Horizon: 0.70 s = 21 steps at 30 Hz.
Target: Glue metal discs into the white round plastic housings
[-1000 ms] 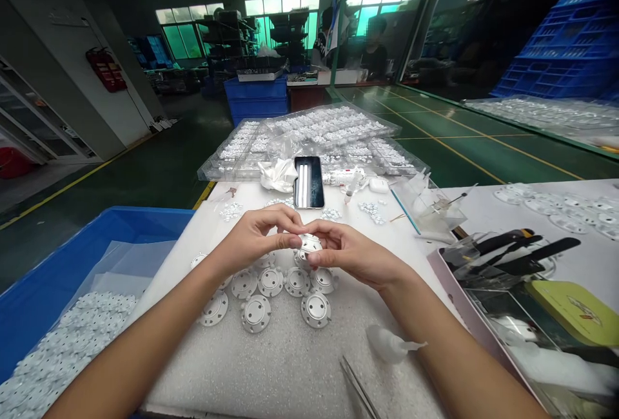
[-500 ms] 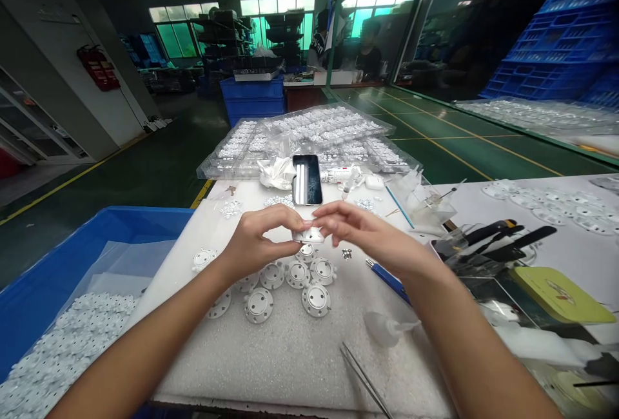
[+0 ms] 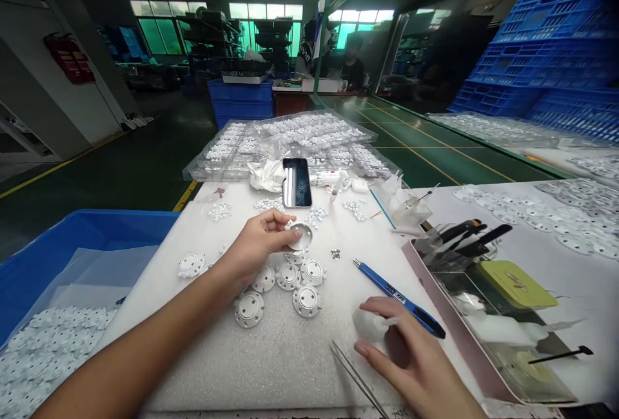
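Between the thumb and fingers of my left hand [image 3: 271, 235] is a round white part [image 3: 304, 236], its hollow side showing. Several similar white discs [image 3: 306, 300] lie below it on the foam sheet [image 3: 232, 367]. My right hand [image 3: 401, 348] is at the lower right, thumb and fingers apart around a translucent squeeze bottle [image 3: 368, 325]; whether they touch it is unclear. Metal tweezers [image 3: 358, 377] lie just left of this hand. A blue pen-like tool [image 3: 401, 296] rests above it. Small metal pieces [image 3: 335, 254] sit right of the held part.
A phone [image 3: 297, 182], crumpled tissue [image 3: 267, 176] and clear trays of white parts [image 3: 314, 132] are at the back. A blue bin [image 3: 120, 225] stands left. At right is a pink-edged box [image 3: 435, 296] with tools and a yellow-green tin [image 3: 518, 282].
My right hand has left the white part and moved down right to the bottle. My left hand still holds the part, now tilted to show its hollow side. The view has shifted slightly.
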Each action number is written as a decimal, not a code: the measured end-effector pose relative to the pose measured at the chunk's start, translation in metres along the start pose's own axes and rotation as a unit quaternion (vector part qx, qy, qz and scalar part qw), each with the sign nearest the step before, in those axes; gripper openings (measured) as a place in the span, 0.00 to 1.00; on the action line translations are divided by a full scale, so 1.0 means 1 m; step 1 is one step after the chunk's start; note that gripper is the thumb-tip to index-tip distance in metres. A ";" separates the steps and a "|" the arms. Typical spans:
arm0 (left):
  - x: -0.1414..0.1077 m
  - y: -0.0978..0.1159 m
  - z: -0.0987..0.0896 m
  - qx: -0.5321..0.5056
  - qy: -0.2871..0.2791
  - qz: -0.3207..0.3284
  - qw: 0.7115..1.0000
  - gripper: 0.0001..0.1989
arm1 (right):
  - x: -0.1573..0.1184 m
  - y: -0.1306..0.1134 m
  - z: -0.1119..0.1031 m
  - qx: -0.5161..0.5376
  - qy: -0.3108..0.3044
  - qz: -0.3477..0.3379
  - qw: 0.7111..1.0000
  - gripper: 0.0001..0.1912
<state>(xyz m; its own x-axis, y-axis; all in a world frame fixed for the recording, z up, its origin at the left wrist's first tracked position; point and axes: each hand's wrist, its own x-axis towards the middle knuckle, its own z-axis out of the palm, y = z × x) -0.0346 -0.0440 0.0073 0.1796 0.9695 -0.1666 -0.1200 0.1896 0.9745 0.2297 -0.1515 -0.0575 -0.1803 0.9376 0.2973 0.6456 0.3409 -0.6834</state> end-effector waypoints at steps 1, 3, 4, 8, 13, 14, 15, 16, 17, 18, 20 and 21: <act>0.001 -0.002 0.001 -0.020 -0.011 -0.023 0.999 0.14 | -0.003 0.002 0.006 -0.013 0.017 -0.036 0.999 0.13; 0.003 -0.007 0.003 -0.056 -0.029 -0.055 0.996 0.14 | -0.003 0.004 0.014 -0.009 0.038 -0.076 0.996 0.09; 0.004 -0.009 0.004 -0.071 -0.034 -0.066 0.995 0.14 | -0.001 0.003 0.015 0.004 0.044 -0.072 0.996 0.09; 0.010 -0.016 0.003 -0.100 -0.044 -0.096 0.989 0.13 | 0.017 -0.010 0.005 0.055 0.028 0.000 0.998 0.11; 0.014 -0.019 -0.002 -0.120 -0.058 -0.106 0.985 0.12 | 0.061 -0.047 -0.013 0.170 0.045 0.020 0.984 0.16; 0.014 -0.018 -0.003 -0.122 -0.063 -0.107 0.985 0.12 | 0.071 -0.055 -0.016 0.180 0.063 0.007 0.982 0.15; 0.014 -0.018 -0.004 -0.123 -0.067 -0.109 0.984 0.12 | 0.080 -0.061 -0.017 0.169 0.077 -0.009 0.983 0.13; 0.013 -0.018 -0.004 -0.124 -0.070 -0.110 0.984 0.12 | 0.089 -0.067 -0.018 0.138 0.065 -0.021 0.988 0.12; 0.013 -0.017 -0.004 -0.125 -0.073 -0.111 0.983 0.12 | 0.097 -0.071 -0.019 0.119 0.063 -0.040 0.990 0.12; 0.013 -0.016 -0.004 -0.125 -0.075 -0.113 0.983 0.12 | 0.104 -0.074 -0.018 0.113 0.060 -0.051 0.990 0.13; 0.012 -0.015 -0.004 -0.127 -0.079 -0.116 0.982 0.11 | 0.112 -0.074 -0.015 0.132 0.073 -0.077 0.985 0.15; 0.012 -0.015 -0.004 -0.128 -0.081 -0.119 0.981 0.11 | 0.113 -0.072 -0.013 0.146 0.086 -0.087 0.982 0.15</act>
<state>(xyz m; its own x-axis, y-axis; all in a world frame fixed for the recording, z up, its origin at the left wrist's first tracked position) -0.0342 -0.0346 -0.0098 0.3834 0.8592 -0.3387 -0.2934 0.4610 0.8375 0.1720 -0.0708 0.0341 -0.1245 0.8460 0.5184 0.3715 0.5242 -0.7663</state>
